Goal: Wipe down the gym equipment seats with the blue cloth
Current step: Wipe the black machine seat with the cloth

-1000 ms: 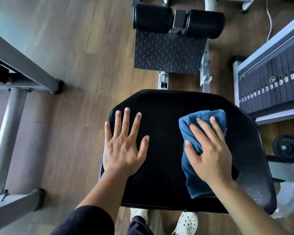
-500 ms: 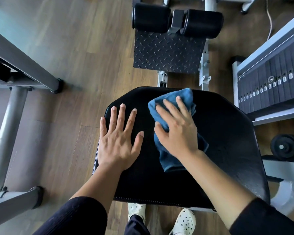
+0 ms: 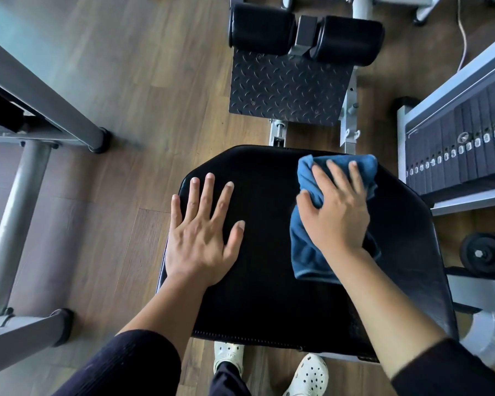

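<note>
Clearly the wiping step is in progress on this black seat (image 3: 269,295). The blue cloth (image 3: 305,252) lies bunched on the far right part of the seat, with its top fold near the far edge. The right hand (image 3: 335,215) presses it down from above. Its fingers (image 3: 336,178) are nearly straight and a little apart on the cloth, and the thumb is against the cloth's left fold; they do not close around it. The left hand (image 3: 203,232) rests flat on the left part of the seat, fingers spread, probably to steady the body. I judge that the next move calls for firm downward pressure and a sliding pass toward the near edge, and later the area under the left hand.
</note>
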{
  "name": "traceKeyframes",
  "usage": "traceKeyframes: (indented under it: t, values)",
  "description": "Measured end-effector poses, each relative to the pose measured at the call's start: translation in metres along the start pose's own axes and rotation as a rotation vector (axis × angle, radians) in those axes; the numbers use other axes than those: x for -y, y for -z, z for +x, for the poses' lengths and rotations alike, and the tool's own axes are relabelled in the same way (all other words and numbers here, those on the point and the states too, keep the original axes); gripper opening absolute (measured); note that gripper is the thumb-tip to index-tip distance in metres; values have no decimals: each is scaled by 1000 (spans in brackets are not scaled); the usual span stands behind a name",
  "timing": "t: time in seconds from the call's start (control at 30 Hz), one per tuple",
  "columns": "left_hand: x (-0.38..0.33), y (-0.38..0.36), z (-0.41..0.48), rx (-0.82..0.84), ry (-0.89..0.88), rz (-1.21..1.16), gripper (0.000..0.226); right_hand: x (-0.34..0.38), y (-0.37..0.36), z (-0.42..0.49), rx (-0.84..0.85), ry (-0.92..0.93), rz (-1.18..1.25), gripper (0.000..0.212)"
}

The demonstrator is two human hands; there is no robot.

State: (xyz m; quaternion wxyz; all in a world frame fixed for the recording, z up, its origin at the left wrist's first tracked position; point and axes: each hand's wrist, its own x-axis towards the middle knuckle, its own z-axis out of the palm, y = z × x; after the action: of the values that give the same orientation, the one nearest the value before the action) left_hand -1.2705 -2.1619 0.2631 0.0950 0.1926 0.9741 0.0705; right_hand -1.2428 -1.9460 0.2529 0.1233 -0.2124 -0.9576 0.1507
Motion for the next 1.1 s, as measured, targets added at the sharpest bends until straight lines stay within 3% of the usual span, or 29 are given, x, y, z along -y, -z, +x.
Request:
traceKeyframes:
  t: [0.1,0.27,0.5,0.73,0.83,1.0,1.1]
  values:
    - [0,-1,0,10,2,3,66,22,-11,14,43,70,2,52]
    - [-1,3,-1,31,-8,-29,67,39,-17,2,97,343,76,51]
    - [-8,24,40,-53,11,-85,57,46,-30,40,126,267,52,54]
    - [-8,12,103,66,10,-162,49,59,-39,75,111,182,-14,50]
    - [-6,7,101,25,22,-106,49,56,-40,80,118,173,-40,49]
    - [-7,7,101,19,23,-83,47,29,-30,89,159,130,-105,52]
    - [-8,7,101,17,15,-80,47,-5,-16,94,145,69,-131,39]
